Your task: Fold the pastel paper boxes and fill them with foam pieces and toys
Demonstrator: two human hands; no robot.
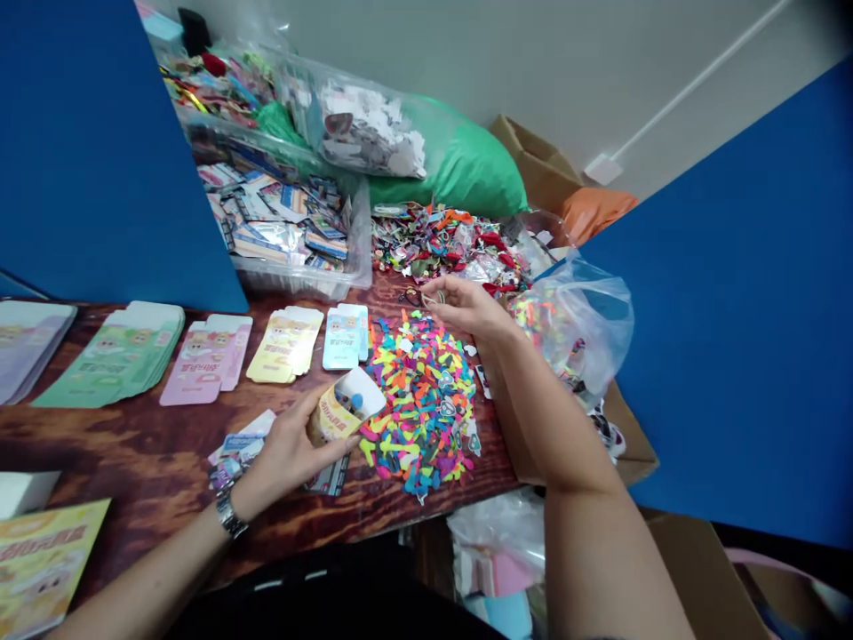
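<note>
My left hand (297, 440) is wrapped round a small yellow printed carton (333, 420). The carton is tilted with its open top toward the right, and a few small items, one of them blue, show inside. Further back, my right hand (466, 307) pinches a thin pale loop (433, 300) that resembles a hair tie. Dark loops (409, 295) lie on the table just left of those fingers. Between my hands spreads a heap of small bright plastic pieces (423, 391), with some white cut-out shapes among them.
Flat folded cartons in purple, green (116, 356), pink (206, 360), yellow (285, 345) and blue (345, 336) line the table's left. Behind stand a clear bin (360, 236) of printed packets and a mixed trinket pile (459, 244). Blue partitions (746, 311) flank both sides; a cardboard box (503, 400) sits right.
</note>
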